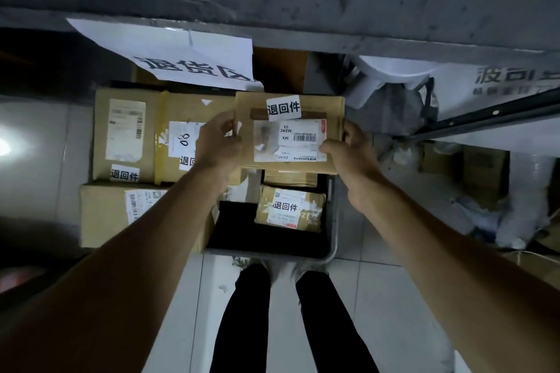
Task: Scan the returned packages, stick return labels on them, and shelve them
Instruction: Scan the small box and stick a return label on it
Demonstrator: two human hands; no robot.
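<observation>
Both hands hold a flat cardboard box (288, 133) level above the dark bin (330, 239). The left hand (219, 142) pinches its left edge, fingers curled under; the right hand (348, 145) grips the right edge, thumb lying across the glossy shipping label (291, 141). A white return sticker (283, 107) sits near the box's far edge, over brown tape. Below, a small taped parcel (289, 209) lies at the bin's right wall, with dark open room left of it. Stickered cartons (127, 136) crowd the left side on the tile floor (378, 297).
</observation>
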